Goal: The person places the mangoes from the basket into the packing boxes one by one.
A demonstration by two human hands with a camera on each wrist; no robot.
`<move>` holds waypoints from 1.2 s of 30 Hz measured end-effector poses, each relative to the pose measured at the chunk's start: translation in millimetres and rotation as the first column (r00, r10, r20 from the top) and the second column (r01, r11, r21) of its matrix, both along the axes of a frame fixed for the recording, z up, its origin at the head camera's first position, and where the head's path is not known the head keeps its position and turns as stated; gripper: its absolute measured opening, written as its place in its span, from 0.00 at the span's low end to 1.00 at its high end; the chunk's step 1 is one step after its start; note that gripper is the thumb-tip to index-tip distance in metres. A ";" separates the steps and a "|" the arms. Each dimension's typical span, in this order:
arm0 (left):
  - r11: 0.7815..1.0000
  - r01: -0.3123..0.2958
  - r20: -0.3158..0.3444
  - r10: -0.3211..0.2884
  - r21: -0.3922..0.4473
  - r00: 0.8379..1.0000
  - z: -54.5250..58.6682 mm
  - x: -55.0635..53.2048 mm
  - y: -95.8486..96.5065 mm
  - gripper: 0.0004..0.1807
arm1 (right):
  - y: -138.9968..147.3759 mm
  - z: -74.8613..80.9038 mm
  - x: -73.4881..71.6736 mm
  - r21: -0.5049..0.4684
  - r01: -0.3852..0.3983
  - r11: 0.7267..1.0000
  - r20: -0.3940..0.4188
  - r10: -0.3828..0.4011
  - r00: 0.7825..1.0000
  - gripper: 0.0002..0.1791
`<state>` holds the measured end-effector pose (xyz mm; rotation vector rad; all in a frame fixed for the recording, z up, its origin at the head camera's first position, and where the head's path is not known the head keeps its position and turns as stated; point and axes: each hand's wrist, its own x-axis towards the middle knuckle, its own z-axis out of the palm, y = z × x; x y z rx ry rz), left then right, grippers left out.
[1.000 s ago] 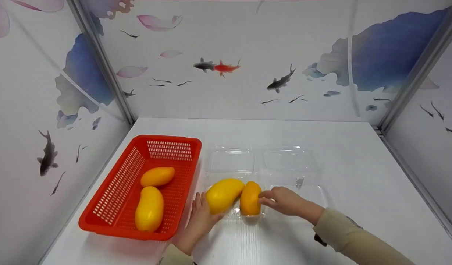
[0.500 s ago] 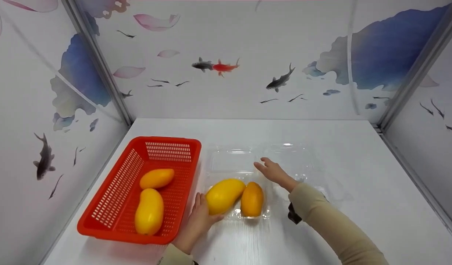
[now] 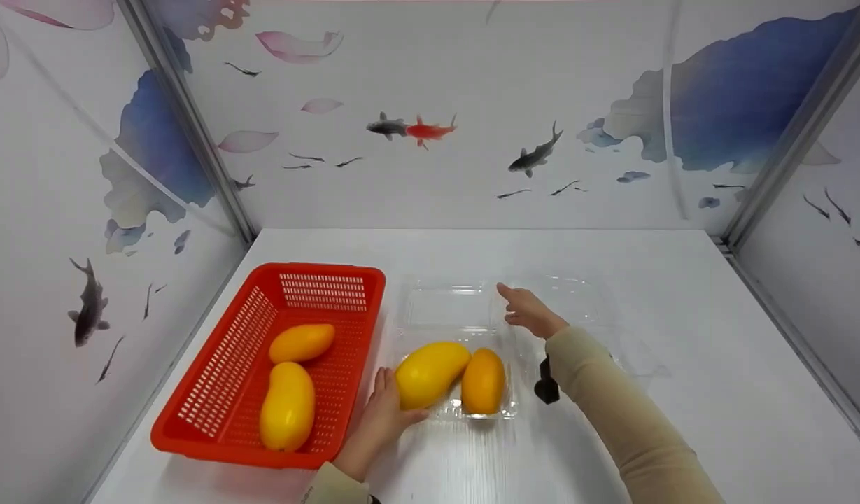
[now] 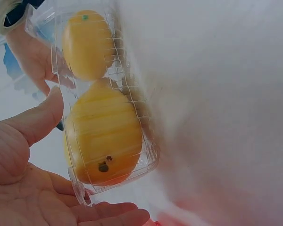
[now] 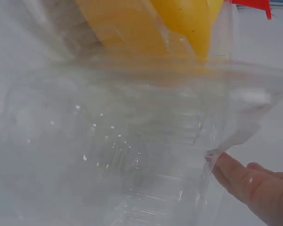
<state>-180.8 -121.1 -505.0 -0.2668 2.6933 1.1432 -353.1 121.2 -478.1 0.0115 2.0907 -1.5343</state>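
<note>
Two mangoes, a larger yellow one (image 3: 432,374) and a smaller orange one (image 3: 483,381), lie in the base of a clear plastic clamshell box (image 3: 508,409). Its hinged lid (image 3: 449,308) lies folded back behind them. My left hand (image 3: 384,423) rests at the left side of the box, thumb and fingers spread beside the larger mango; in the left wrist view its fingers (image 4: 104,214) lie along the box's end. Beyond the mangoes, my right hand (image 3: 531,311) reaches to the lid's right edge. In the right wrist view, a fingertip (image 5: 222,160) touches a clear plastic edge.
To the left stands a red plastic basket (image 3: 374,336) holding two more mangoes (image 3: 287,406). Another clear clamshell box (image 3: 587,297) lies open at the right, partly behind my right forearm. Printed panels (image 3: 430,182) enclose the white table (image 3: 667,280).
My right hand has left the smaller mango and moved back to the lid's right edge, its fingers now pointing farther away. My left hand stays beside the larger mango.
</note>
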 end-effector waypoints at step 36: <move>0.998 -0.057 -0.033 0.058 0.034 0.998 -2.2 8.0 -3.6 0.56 | 15.4 8.6 61.2 -0.283 0.133 0.950 -0.153 -0.182 0.971 0.31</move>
